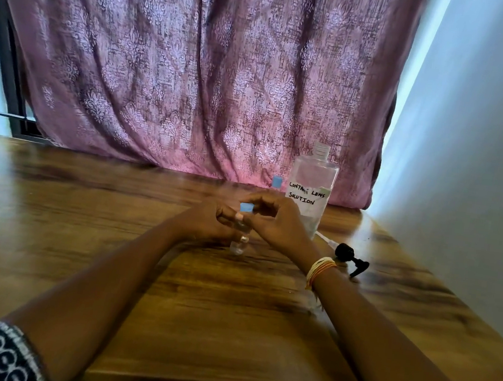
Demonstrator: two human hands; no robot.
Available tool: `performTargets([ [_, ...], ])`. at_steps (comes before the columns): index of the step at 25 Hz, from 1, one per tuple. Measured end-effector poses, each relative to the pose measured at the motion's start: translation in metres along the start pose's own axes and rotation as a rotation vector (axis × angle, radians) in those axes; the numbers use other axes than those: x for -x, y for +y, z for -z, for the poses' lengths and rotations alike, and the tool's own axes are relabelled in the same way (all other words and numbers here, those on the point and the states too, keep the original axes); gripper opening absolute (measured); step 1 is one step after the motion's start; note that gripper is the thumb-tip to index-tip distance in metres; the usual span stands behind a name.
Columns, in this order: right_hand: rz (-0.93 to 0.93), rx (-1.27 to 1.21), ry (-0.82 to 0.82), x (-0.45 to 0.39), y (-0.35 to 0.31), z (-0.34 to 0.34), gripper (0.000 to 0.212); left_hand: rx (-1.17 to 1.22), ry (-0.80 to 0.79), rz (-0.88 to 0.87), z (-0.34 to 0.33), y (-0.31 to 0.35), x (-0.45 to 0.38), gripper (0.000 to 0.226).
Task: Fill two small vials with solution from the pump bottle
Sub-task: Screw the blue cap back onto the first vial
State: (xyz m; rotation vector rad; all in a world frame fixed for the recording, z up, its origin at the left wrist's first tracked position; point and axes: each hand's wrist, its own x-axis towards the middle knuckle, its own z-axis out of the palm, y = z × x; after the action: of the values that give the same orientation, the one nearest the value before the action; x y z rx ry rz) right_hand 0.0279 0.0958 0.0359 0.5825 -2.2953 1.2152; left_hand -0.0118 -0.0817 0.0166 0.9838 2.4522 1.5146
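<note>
A small clear vial point(238, 245) stands upright on the wooden table point(113, 237), with my left hand point(209, 221) wrapped around its body. My right hand point(275, 221) pinches its blue cap point(245, 207) at the top. Behind my hands stands a second vial point(276, 183) with a blue cap, mostly hidden. The clear bottle point(311, 187), labelled "contact lens solution", is uncapped and stands to the right of the hands. Its black pump head point(350, 258) with its tube lies on the table to the right.
A purple patterned curtain point(194, 74) hangs behind the table's far edge. A pale wall point(483, 154) runs close along the table's right side. The near table edge lies under my forearms.
</note>
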Motion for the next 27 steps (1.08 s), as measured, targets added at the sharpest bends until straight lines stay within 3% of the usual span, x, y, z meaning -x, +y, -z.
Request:
performTargets([
  [3,-0.062,0.073,0.085,0.003,-0.001,-0.003,0.039,-0.018,0.035,0.003,-0.002,0.005,0.003,0.015],
  [6,-0.085,0.004,-0.063,0.003,-0.001,0.0,0.057,-0.027,0.006,-0.006,-0.002,0.01,0.004,0.03],
  [9,-0.024,-0.224,-0.166,-0.001,-0.002,0.007,0.044,-0.002,0.006,0.041,-0.002,0.005,0.003,0.017],
  [14,-0.023,-0.095,-0.043,-0.001,-0.001,0.008,0.025,0.035,0.008,0.084,-0.003,0.005,0.002,0.019],
  [18,-0.065,-0.164,-0.094,-0.001,0.001,0.005,0.05,0.005,0.006,0.066,-0.002,0.005,0.003,0.021],
  [21,-0.063,-0.31,-0.146,-0.004,0.002,0.011,0.045,0.11,-0.01,0.094,-0.004,0.005,0.004,0.026],
  [25,-0.087,-0.226,-0.049,-0.003,0.002,0.008,0.035,0.076,-0.002,0.11,-0.003,0.007,0.004,0.022],
  [27,-0.135,-0.219,-0.049,-0.003,0.002,0.006,0.043,0.042,0.01,0.102,-0.002,0.008,0.004,0.022],
])
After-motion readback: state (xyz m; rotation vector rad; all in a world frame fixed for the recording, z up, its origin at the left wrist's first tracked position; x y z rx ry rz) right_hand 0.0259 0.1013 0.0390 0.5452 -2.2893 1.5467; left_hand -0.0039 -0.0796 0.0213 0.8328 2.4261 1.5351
